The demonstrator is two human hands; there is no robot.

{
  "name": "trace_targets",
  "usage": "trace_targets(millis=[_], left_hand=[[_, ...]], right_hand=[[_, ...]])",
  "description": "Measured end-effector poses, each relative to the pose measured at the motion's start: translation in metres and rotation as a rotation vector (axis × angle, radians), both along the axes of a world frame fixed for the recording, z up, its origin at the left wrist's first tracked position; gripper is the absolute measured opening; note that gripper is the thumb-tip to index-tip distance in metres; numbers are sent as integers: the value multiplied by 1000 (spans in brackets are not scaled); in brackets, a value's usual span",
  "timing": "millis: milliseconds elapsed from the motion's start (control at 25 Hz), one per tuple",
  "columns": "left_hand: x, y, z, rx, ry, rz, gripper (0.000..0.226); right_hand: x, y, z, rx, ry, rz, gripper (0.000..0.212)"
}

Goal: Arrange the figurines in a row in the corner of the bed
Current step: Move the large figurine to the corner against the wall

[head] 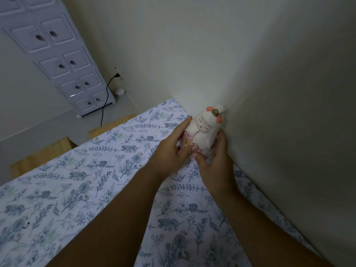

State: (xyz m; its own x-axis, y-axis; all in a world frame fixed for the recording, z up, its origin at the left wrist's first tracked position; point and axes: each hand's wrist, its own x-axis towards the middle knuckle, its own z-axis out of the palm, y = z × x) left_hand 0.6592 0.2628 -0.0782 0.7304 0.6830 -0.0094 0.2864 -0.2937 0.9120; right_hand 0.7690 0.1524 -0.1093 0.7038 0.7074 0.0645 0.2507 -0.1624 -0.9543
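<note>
A white figurine (206, 128) with closed eyes, orange petals on its head and a pink flower on its body stands close to the wall on the bed (96, 180), which has a blue floral sheet. Both hands hold it. My left hand (173, 149) grips its left side with the thumb across the flower. My right hand (215, 160) cups its right side and base, against the wall. The figurine's base is hidden by my fingers. No other figurine is in view.
Cream walls (250, 74) meet at the bed's far corner (173, 100). A white chest of small drawers (63, 60) stands on the floor beyond, with a black cable (105, 101) plugged into a wall socket. Wooden bed frame pieces (44, 153) show at the left edge.
</note>
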Motion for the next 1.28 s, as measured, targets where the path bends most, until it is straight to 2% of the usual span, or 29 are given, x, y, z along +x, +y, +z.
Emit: trace_targets(millis=[120, 280, 400, 480, 640, 840, 1040, 1280], left_hand=[[0, -1, 7, 13, 47, -17, 78], [-8, -15, 29, 175, 162, 14, 75], [-37, -40, 45, 238, 205, 47, 67], [-69, -60, 50, 248, 298, 80, 71], [-151, -106, 64, 288, 394, 185, 74], [-288, -171, 72, 281, 498, 357, 73], [-426, -227, 63, 214, 614, 548, 74], [-528, -255, 42, 76, 682, 691, 84]], right_hand=[[2, -2, 4, -25, -1, 28, 93], [8, -15, 15, -77, -43, 104, 90], [-6, -44, 34, -285, -198, 109, 89], [-27, -65, 47, -455, -311, 110, 91], [-101, -89, 77, -628, -512, 281, 76], [-226, -104, 94, -560, -745, 566, 67], [-353, -124, 82, -474, -813, 795, 65], [-449, -137, 56, -535, -712, 1059, 71]])
